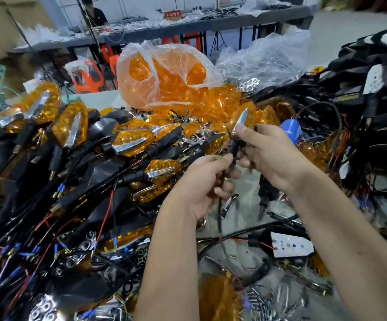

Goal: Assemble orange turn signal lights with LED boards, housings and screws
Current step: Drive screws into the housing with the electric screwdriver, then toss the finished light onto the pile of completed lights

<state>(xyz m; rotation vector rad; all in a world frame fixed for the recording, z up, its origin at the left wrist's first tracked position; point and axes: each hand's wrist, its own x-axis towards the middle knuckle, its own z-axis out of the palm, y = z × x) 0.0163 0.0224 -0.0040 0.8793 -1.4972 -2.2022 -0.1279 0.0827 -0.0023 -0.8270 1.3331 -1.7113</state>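
Finished lights (72, 144) crowd left, housings (373, 100) right

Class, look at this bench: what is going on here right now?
A person is putting together an orange turn signal over a crowded bench. The right hand holds the light up by its body, while the left hand pinches its black stem and wire below. Finished lights lie piled at left, and a bare LED board waits nearby.

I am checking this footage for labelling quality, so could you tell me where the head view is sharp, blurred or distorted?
Head view: sharp in the middle, where the right hand and left hand hold a turn signal light; motion-smeared at the edges, notably the wire bundles lower left; wide-angle bending tilts the far workbench; glare whitens the clear bag of orange lenses.
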